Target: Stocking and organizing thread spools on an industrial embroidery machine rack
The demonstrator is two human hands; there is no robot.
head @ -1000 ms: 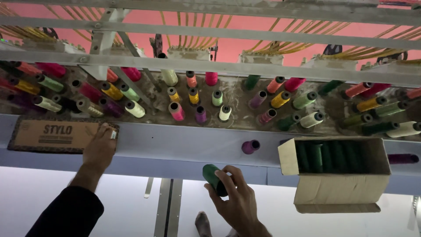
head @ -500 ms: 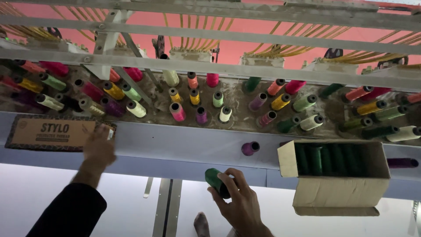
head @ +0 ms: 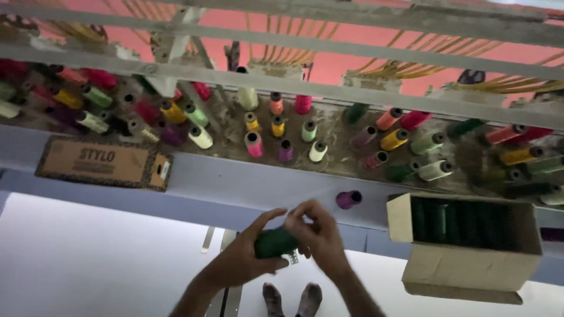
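Both my hands meet low in the middle of the view around a dark green thread spool (head: 273,242). My left hand (head: 238,261) cups the spool from the left and below. My right hand (head: 317,235) pinches at the spool's right end with its fingertips. A magenta spool (head: 348,199) lies alone on the pale ledge just above my right hand. Behind it runs a long rack of many coloured thread spools (head: 282,138) on pegs.
An open cardboard box (head: 470,264) with several dark green spools stands on the ledge at the right. A flat brown cardboard packet (head: 103,162) lies on the ledge at the left. My two feet (head: 291,299) show on the floor below. Grey metal bars (head: 305,88) cross above the rack.
My left hand has left the brown packet and come to the green spool, which only my right hand held before. The camera has shifted closer and a little to the right.
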